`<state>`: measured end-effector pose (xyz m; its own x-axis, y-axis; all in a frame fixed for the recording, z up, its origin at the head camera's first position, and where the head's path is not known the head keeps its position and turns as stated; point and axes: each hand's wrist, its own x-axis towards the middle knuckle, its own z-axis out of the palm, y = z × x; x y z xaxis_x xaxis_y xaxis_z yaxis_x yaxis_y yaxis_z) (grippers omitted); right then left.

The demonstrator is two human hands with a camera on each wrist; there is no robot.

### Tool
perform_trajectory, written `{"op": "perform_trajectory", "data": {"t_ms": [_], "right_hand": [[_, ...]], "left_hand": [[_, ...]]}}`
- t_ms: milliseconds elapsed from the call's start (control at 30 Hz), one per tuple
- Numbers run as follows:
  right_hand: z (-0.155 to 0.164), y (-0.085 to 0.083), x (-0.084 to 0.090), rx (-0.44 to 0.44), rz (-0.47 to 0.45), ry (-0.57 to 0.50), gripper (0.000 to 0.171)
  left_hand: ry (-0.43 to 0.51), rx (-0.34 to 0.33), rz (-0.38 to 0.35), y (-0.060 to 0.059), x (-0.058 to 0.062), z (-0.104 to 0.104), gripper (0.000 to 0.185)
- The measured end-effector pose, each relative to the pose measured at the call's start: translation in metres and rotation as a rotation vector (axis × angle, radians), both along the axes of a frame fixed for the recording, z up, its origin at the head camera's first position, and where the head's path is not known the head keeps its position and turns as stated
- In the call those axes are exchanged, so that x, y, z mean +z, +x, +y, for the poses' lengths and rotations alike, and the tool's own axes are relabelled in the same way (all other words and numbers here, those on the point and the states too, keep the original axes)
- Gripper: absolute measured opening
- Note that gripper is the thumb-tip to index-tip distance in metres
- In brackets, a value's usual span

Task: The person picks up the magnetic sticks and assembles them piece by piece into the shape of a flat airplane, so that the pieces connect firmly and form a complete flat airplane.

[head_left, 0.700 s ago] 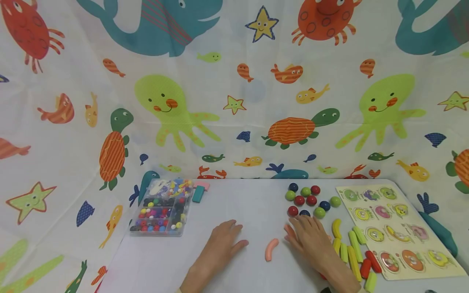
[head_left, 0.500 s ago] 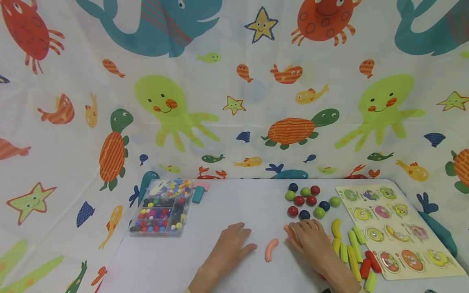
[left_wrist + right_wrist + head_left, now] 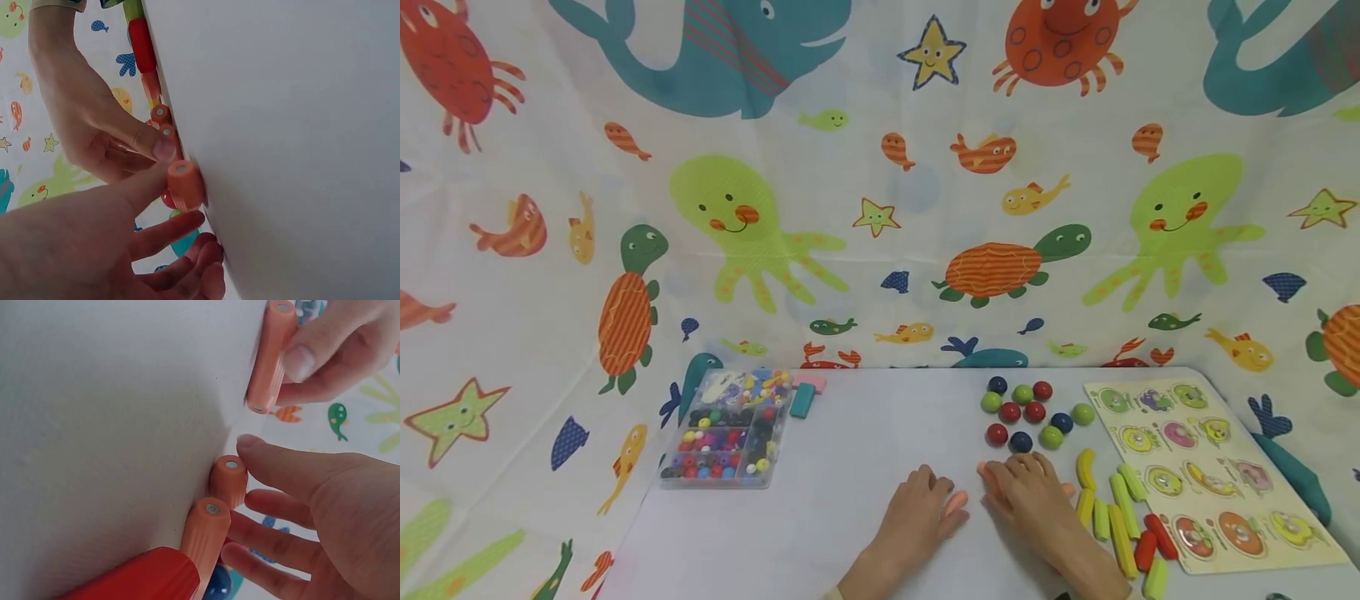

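Note:
A salmon-orange curved magnetic rod (image 3: pixel 957 503) lies on the white table between the thumb and index finger of my left hand (image 3: pixel 917 517), which pinches it. In the left wrist view, the round metal disc on the end of this rod (image 3: pixel 185 186) faces the camera. My right hand (image 3: pixel 1030 500) is just to the right, its thumb and index finger at the sides of another orange rod (image 3: pixel 229 481). A further orange rod (image 3: pixel 206 531) stands close by, with a red rod (image 3: pixel 137 578) in front. Part of the right hand's rod is hidden under the fingers.
Several red, green and blue balls (image 3: pixel 1034 412) lie beyond my right hand. Yellow, green and red rods (image 3: pixel 1122 521) are spread to its right, before a picture puzzle board (image 3: pixel 1138 462). At the left are a compartment box of beads (image 3: pixel 722 433) and a teal block (image 3: pixel 802 400).
My left hand has moved right, reaching the lone orange rod and closing its thumb and index finger on it. The right hand has hardly moved.

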<state>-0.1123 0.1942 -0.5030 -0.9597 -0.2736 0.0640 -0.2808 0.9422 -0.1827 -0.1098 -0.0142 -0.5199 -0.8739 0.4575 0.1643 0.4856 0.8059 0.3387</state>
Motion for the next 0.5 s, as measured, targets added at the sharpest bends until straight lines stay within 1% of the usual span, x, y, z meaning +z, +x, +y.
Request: {"op": "perform_trajectory", "data": {"t_ms": [100,167,300,400,500], "right_hand": [[-0.002,0.000,0.000,0.009,0.000,-0.005,0.047],[-0.003,-0.001,0.000,0.016,0.006,-0.002,0.046],[-0.005,-0.001,-0.002,0.043,0.028,-0.001,0.044],[-0.007,-0.001,-0.002,0.061,0.025,0.005,0.040],[-0.010,-0.002,-0.002,0.047,-0.009,-0.010,0.035]], "left_hand": [[0.022,-0.002,0.020,0.002,-0.001,0.001,0.029],[0.042,-0.003,0.021,0.003,0.000,0.001,0.026],[0.079,0.009,0.015,0.004,0.002,-0.005,0.028],[0.107,0.025,-0.010,0.004,0.003,-0.013,0.028],[0.130,0.046,-0.046,0.004,0.004,-0.019,0.026]]}}
